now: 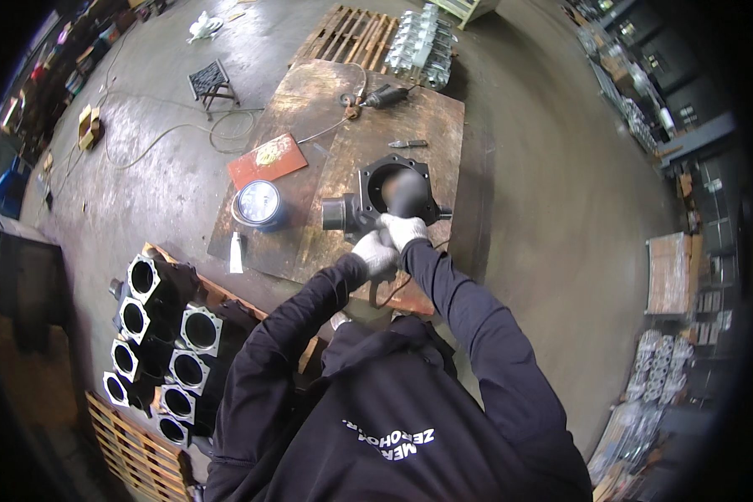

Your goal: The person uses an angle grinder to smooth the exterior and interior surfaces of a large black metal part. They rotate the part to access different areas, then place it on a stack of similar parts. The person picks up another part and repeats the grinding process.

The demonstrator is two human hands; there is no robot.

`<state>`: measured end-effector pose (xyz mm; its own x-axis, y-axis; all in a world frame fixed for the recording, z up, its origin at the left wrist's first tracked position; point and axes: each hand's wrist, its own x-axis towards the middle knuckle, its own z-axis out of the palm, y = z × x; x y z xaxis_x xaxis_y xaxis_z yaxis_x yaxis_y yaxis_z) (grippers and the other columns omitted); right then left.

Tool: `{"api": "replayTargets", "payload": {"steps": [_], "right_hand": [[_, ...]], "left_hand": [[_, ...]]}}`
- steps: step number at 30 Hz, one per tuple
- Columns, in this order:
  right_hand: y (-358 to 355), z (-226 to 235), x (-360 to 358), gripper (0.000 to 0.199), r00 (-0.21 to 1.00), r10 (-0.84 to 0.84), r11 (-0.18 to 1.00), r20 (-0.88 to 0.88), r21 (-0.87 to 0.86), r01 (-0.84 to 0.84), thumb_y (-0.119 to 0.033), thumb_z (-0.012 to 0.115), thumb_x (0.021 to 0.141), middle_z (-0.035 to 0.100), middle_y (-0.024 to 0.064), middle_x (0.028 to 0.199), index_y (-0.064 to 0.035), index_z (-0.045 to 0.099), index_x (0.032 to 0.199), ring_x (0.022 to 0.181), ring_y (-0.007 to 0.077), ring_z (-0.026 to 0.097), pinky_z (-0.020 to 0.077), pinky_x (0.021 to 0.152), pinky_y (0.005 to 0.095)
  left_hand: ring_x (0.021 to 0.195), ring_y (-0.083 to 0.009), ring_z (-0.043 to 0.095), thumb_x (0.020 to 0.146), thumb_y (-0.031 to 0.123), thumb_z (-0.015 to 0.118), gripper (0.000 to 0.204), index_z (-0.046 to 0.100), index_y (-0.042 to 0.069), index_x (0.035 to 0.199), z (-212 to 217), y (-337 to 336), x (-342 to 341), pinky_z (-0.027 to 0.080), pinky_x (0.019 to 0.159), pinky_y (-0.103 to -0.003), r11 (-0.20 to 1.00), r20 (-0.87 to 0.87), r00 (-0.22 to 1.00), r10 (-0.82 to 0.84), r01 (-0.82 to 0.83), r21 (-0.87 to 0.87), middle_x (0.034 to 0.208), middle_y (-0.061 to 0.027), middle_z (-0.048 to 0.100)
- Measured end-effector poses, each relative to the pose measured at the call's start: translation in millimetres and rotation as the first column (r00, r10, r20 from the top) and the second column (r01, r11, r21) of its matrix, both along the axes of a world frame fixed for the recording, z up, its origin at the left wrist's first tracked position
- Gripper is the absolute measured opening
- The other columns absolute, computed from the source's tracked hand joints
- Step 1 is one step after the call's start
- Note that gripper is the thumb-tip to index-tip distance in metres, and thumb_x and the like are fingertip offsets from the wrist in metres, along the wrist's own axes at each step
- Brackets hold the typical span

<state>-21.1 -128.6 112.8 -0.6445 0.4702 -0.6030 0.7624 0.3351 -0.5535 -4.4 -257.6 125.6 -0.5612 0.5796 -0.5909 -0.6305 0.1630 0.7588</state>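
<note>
A black cast-metal housing point(366, 191) sits on the worktable, its round opening framed by a flange with bolt holes. A wide pipe stub sticks out on its left side and a narrower one on its right. Over the opening is the grey round head point(407, 195) of a hand-held tool, smeared as if spinning. My right hand point(405, 229), in a white glove, is closed around the tool just behind that head. My left hand point(376, 253), also gloved, is closed lower down at its rear. The gloves hide most of the tool's body. A dark cord curves below them.
The worktable point(309, 251) carries a blue-rimmed bucket point(259, 204), a white tube point(236, 253), a reddish sheet point(268, 161), a small dark tool point(407, 144) and a black power tool point(386, 96). Similar castings point(188, 371) stand at left. Beyond are a folding stool point(210, 81) and a pallet point(343, 33).
</note>
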Motion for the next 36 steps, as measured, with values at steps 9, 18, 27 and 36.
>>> {"api": "replayTargets", "payload": {"steps": [9,18,27,36], "right_hand": [[11,4,11,0.065,0.999,0.026,1.000,-0.043,-0.016,-0.027,-0.039,0.081,0.065,0.070,0.0268,0.106,0.0122,0.068,0.104,0.095,0.0320,0.070,0.0538,0.084,0.0375],[20,13,-17,0.048,0.897,0.433,0.901,-0.087,0.047,-0.431,-0.036,0.076,0.074,0.071,0.0154,0.095,0.0043,0.071,0.101,0.084,0.0225,0.067,0.0524,0.078,0.0340],[25,-8,9,0.056,0.983,0.103,0.994,-0.155,-0.025,-0.108,-0.033,0.082,0.066,0.072,0.0206,0.094,0.0108,0.070,0.100,0.081,0.0263,0.069,0.0538,0.076,0.0382],[40,-5,-9,0.047,0.978,0.193,0.981,-0.081,-0.014,-0.195,-0.025,0.081,0.071,0.070,0.0165,0.086,0.0089,0.067,0.099,0.070,0.0244,0.068,0.0540,0.067,0.0377]], "left_hand": [[0.058,-0.0234,0.068,0.073,0.013,0.072,0.023,0.063,-0.005,0.085,-15,14,19,0.055,0.053,-0.035,0.995,-0.148,0.987,0.070,-0.080,-0.061,0.070,-0.0146,0.068],[0.065,-0.0278,0.070,0.078,0.023,0.065,0.031,0.069,-0.002,0.096,-23,30,-2,0.057,0.063,-0.037,0.989,-0.304,0.950,0.070,-0.106,-0.105,0.070,-0.0162,0.069],[0.064,-0.0251,0.069,0.073,0.020,0.072,0.031,0.066,-0.006,0.090,-54,46,35,0.055,0.063,-0.036,0.925,-0.406,0.862,0.303,-0.369,-0.094,0.073,-0.0147,0.069],[0.074,-0.0294,0.072,0.073,0.023,0.070,0.037,0.066,-0.004,0.098,-32,51,22,0.056,0.070,-0.038,0.960,-0.342,0.904,0.258,-0.278,-0.012,0.084,-0.0190,0.071]]}}
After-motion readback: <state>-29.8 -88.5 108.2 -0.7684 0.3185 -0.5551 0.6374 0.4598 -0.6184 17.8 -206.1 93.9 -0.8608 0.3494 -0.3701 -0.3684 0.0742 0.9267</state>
